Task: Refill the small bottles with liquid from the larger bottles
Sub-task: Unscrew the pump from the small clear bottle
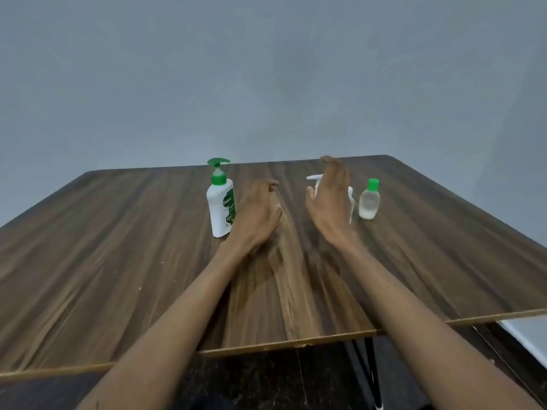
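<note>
Wood-grain brown tabletop (118, 261) is carrying a white pump bottle with a green dispenser head (221, 202), standing upright at about 11 o'clock. Just beside it the left hand (257, 214) is hovering, fingers loosely curled, holding nothing. The right hand (331, 199), fingers straight and apart, is partly hiding a white pump bottle (350, 202) at 1 o'clock. A small clear bottle with a green cap (369, 202) is standing upright just beyond.

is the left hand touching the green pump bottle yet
Cannot tell. In the head view the left hand, fingers relaxed, overlaps the lower right edge of the green pump bottle, so neither contact nor a gap shows plainly.
</note>
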